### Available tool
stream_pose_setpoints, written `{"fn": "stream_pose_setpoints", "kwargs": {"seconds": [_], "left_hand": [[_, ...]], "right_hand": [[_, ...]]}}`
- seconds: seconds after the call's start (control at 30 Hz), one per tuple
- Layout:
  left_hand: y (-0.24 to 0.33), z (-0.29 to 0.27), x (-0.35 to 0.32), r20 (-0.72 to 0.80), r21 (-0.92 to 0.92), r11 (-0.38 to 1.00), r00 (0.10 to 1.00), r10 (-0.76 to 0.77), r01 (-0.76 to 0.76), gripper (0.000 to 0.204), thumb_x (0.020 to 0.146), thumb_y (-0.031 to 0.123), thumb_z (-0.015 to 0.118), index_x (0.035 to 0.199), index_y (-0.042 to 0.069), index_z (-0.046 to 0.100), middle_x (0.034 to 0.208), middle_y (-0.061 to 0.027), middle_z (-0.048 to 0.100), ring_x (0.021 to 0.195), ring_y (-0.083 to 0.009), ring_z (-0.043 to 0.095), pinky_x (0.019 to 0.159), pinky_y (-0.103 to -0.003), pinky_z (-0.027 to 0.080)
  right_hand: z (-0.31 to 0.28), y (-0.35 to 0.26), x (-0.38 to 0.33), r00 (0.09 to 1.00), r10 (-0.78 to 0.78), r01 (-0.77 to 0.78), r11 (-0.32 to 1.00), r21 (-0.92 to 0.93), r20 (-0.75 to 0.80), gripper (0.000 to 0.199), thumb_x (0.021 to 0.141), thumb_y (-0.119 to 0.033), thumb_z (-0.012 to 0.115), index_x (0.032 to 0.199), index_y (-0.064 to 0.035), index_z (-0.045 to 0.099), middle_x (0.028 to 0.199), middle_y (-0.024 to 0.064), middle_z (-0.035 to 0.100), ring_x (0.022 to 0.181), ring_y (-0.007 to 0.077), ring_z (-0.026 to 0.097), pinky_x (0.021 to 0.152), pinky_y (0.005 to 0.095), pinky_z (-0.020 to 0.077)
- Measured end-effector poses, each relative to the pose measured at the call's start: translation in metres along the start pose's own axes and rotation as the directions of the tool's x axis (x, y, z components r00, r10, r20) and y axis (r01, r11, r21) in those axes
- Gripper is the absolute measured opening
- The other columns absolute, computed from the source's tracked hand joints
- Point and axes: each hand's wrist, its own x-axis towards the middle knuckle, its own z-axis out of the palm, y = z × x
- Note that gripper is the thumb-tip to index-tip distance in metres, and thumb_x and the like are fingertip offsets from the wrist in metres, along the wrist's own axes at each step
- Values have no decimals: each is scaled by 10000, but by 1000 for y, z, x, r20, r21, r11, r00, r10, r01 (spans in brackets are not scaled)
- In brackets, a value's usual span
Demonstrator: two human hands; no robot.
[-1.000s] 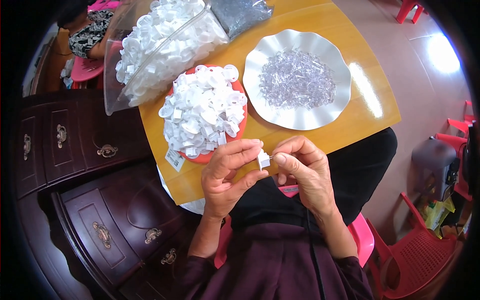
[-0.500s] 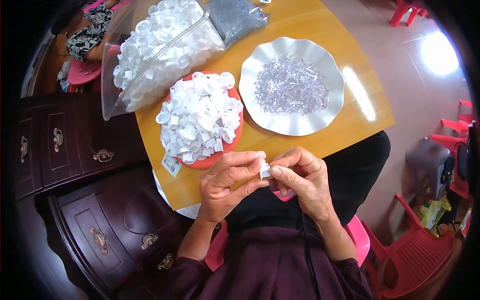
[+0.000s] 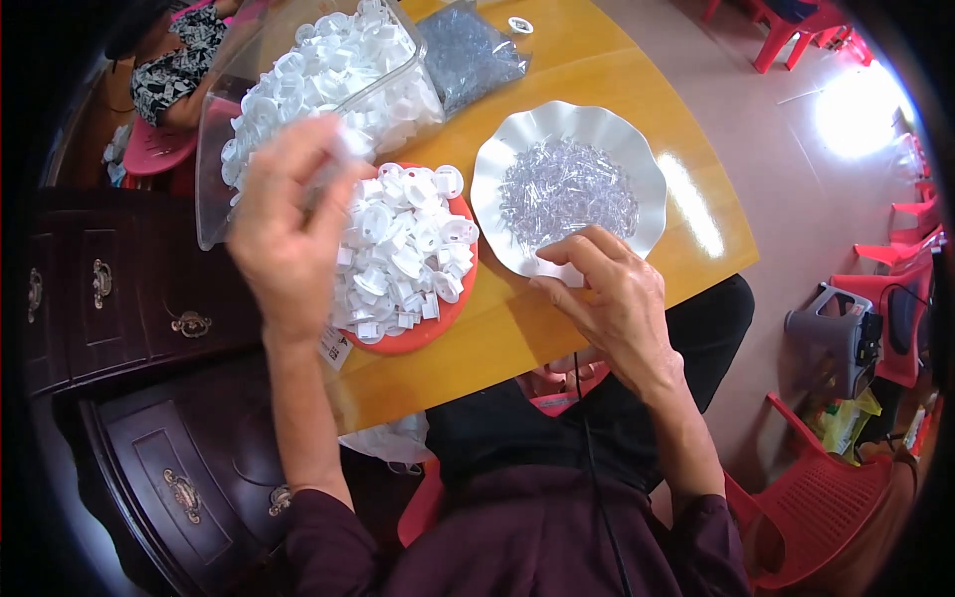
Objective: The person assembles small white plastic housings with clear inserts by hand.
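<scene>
A view from above of a person seated at a curved yellow wooden tabletop (image 3: 557,328), both bare hands raised over it. The left hand (image 3: 288,239), blurred, sits in the left centre of the frame, lifted above a red plate (image 3: 438,323) heaped with small white plastic caps (image 3: 403,254). Its fingers (image 3: 338,149) are pinched together near the top around something small and white, too blurred to identify, close to the edge of a clear plastic tub (image 3: 214,214) in the upper left that is also full of white caps.

The right hand (image 3: 622,303) is in the centre of the frame, at the lower rim of a white scalloped bowl (image 3: 492,214) holding a pile of tiny clear plastic pieces (image 3: 567,189). Its fingers (image 3: 572,249) are curled inward, and a small white piece (image 3: 557,271) shows at the fingertips, apparently gripped, touching the bowl's rim.

A clear bag (image 3: 473,55) of more tiny clear pieces lies at the top centre, beside the tub. Dark wooden drawers (image 3: 129,298) with metal handles fill the left side. Red plastic chairs (image 3: 836,497) stand on the pale floor at the right. The person wears a dark maroon top
</scene>
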Motion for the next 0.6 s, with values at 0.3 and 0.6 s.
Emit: {"fn": "stream_pose_setpoints", "kwargs": {"seconds": [0.3,0.6], "left_hand": [[-41,-37,31,-82,569,812,974,211,-128,351,854,47,740,1199,76,684,1229,-88,650,1113,-248,633,919,-347,529],[39,8,-67,158,216,975,987,10,-45,323,785,-10,766,1097,55,714,1182,-119,648,1093,-288,628,924,-382,513]], "right_hand": [[15,0,-2,999,-8,17,979,-204,47,223,822,-199,723,1024,-131,657,995,32,577,979,236,607,696,394,539],[13,-6,-2,999,-2,10,980,-199,44,248,838,-239,713,1053,-138,641,1008,25,569,981,232,596,693,383,541]]}}
